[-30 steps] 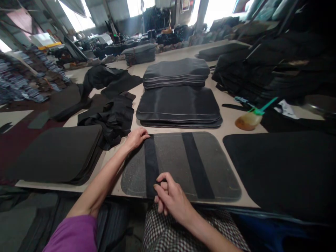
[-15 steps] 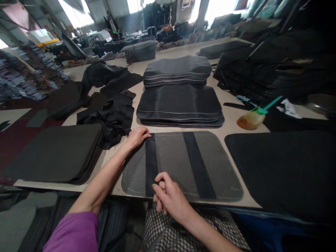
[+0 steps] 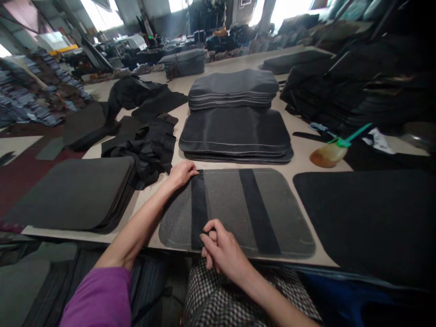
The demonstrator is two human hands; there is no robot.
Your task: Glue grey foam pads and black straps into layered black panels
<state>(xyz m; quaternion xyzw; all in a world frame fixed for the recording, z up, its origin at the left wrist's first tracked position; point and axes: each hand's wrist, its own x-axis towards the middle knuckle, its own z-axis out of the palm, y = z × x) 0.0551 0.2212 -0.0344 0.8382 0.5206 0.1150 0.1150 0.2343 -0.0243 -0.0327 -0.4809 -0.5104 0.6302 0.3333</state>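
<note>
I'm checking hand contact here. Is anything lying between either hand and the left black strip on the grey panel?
Nothing visible does. The left hand rests on the far end of the left black strip, and the right hand pinches its near end on the grey panel.

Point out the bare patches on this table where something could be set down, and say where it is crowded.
Bare table shows between the near stack of pads and the glue bottle, and a small patch between the foam stack and the grey panel. Black fabric scraps crowd the left; both hands press the panel's left strip.
</note>
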